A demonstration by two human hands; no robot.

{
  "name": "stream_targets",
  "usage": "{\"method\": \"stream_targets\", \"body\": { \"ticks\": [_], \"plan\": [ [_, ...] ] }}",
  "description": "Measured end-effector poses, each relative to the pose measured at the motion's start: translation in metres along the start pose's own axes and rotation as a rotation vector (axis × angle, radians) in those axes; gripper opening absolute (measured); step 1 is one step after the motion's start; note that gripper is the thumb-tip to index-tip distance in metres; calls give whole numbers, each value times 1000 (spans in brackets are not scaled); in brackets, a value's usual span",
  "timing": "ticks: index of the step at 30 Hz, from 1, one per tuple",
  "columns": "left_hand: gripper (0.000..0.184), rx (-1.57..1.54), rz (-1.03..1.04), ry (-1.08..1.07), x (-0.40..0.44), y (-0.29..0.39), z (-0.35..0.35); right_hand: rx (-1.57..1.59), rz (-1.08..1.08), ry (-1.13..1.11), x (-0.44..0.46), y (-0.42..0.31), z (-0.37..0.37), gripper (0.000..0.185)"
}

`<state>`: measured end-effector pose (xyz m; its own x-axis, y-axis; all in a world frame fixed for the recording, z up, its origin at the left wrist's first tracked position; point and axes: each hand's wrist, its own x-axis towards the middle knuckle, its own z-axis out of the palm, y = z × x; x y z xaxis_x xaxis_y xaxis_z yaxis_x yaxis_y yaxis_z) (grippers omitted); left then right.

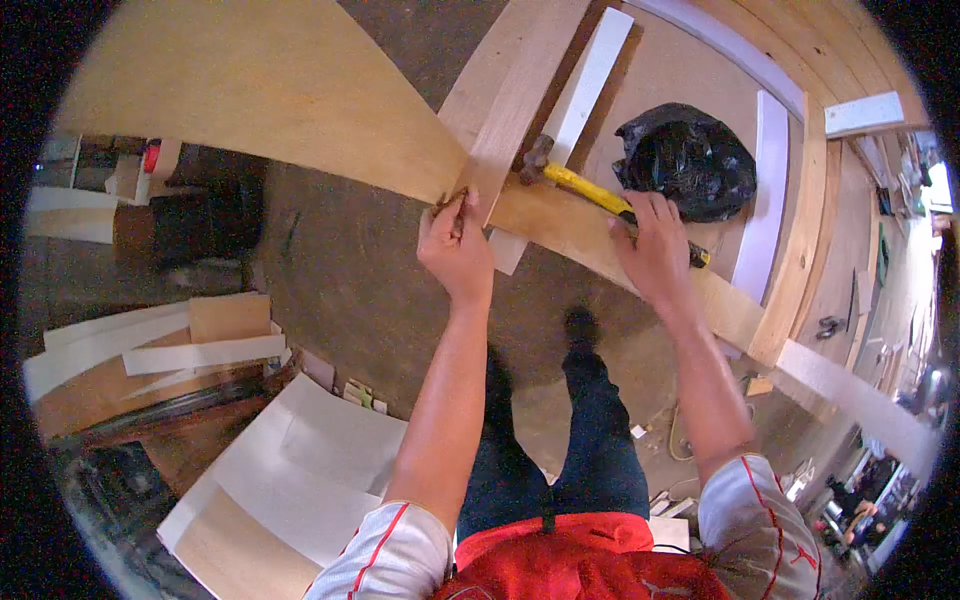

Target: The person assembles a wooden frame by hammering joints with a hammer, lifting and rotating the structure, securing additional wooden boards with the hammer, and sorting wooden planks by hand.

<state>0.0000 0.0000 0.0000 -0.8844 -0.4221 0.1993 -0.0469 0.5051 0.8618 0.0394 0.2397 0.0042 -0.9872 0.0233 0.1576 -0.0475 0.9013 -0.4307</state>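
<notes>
My right hand (655, 248) is wrapped round the yellow and black handle of a hammer (585, 188). The hammer's dark metal head is over a wooden board (560, 225) of the frame. At the joint between a long plank (510, 125) and the tapering tip of a large plywood sheet (290, 95), my left hand (458, 250) pinches thin brownish pieces that look like nails. Its fingertips are against the plank's edge, a short way left of the hammer head. How many pieces it holds is hard to make out.
A black plastic bag (688, 165) lies inside the wooden frame (800, 240), right of the hammer. White and brown sheet offcuts (300, 470) are stacked at lower left. Wood scraps lie on the floor (350, 270) near my legs.
</notes>
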Motion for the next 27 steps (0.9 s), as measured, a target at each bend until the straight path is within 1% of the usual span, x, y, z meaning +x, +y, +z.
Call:
{"method": "stream_targets", "body": {
  "ticks": [2,3,5,8,11,14,17,20,23,26,27],
  "plan": [
    [23,-90,82,132,2,-7,6,-7,-17,6,-3,-4,2,38],
    [20,-97,30,147,-5,-7,22,-20,-7,-34,-2,10,-2,37],
    [14,-136,-9,204,-4,-13,33,-37,-8,-43,-1,13,-2,37],
    [15,-98,28,239,3,-29,40,66,25,-75,8,15,-3,34],
    [15,-5,65,243,3,-17,37,41,70,-88,7,22,-8,31],
    [15,68,111,245,3,-22,34,-20,67,-190,10,25,-13,34],
    [16,52,139,286,4,-23,36,-24,15,-131,11,24,-16,31],
    [16,157,274,318,8,-31,38,50,67,-108,14,20,-19,33],
    [18,365,311,283,6,-24,30,159,190,-195,14,15,-29,30],
    [17,392,389,367,9,-28,32,340,249,-237,7,11,-35,29],
    [15,418,367,361,8,-31,33,375,258,-279,5,9,-39,30]
  ]
}}
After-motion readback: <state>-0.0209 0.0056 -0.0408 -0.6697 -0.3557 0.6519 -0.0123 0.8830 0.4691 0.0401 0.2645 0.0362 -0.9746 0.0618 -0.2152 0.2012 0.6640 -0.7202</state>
